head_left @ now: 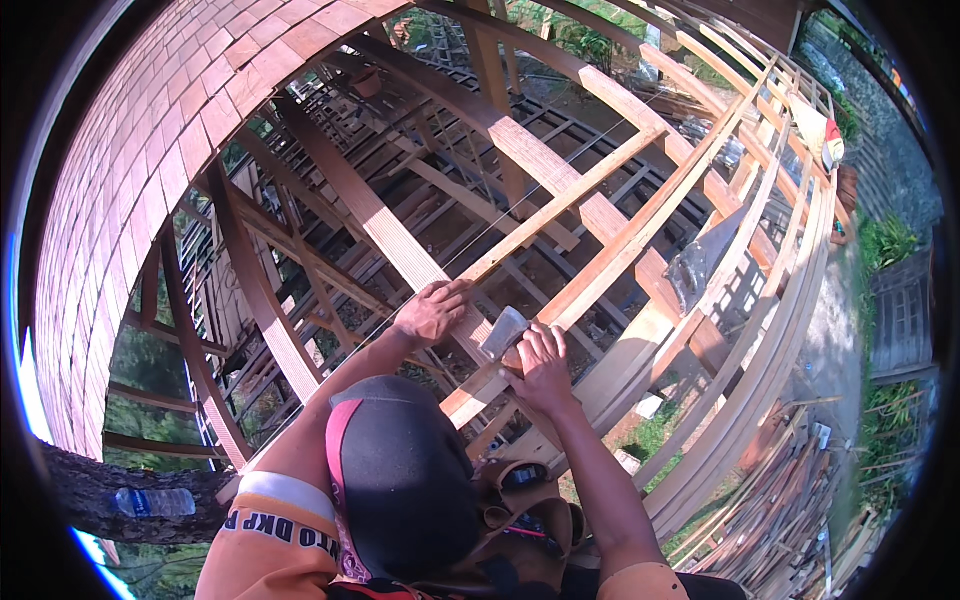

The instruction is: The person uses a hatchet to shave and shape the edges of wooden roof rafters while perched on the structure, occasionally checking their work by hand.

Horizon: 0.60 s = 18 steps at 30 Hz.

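My left hand (435, 312) is closed at the lower end of a narrow wooden batten (560, 205), over a broad grooved rafter (385, 225). Its fingertips are partly hidden, and any small thing between them cannot be made out. Just right of it, my right hand (540, 362) grips a tool with a broad grey metal head (505, 332); the fingers cover most of its handle. The head is tilted above the rafter, a short way from my left hand. A second long batten (640, 235) slopes up beyond my right hand.
Wooden shingles (160, 130) cover the roof at upper left. Open gaps between rafters drop to lower framing. A thin string (560, 180) crosses the frame. A plastic bottle (155, 502) rests by a tree trunk (80, 490). Loose lumber (770, 510) lies far below at right.
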Tool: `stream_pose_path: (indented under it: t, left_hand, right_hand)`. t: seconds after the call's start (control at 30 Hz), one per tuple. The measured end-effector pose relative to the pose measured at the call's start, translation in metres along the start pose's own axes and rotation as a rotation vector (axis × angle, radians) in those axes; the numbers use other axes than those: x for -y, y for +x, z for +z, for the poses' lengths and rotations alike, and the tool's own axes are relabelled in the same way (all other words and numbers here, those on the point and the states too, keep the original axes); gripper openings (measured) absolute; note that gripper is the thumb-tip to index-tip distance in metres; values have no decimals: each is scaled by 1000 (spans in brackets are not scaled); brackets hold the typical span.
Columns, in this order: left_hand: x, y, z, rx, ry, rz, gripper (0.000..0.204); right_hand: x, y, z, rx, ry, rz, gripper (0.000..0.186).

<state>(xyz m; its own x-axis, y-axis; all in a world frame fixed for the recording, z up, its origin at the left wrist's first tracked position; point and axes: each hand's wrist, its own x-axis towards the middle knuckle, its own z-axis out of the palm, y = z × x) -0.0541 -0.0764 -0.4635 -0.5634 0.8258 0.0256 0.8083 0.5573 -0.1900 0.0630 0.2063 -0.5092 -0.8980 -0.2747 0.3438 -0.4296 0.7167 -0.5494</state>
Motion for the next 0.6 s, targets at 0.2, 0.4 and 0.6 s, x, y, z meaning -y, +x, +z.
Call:
stream_pose_path:
  t: [0.2, 0.4, 0.6]
  left_hand:
    - [-3, 6, -5, 12, -4, 1, 37]
    - [1, -1, 0, 10, 13, 6, 38]
    - [1, 2, -3, 0, 16, 7, 38]
  right_hand:
    - [-2, -1, -1, 20, -10, 20, 50]
    - [0, 0, 0, 7, 4, -4, 51]
    - [-8, -1, 7, 11, -6, -29, 58]
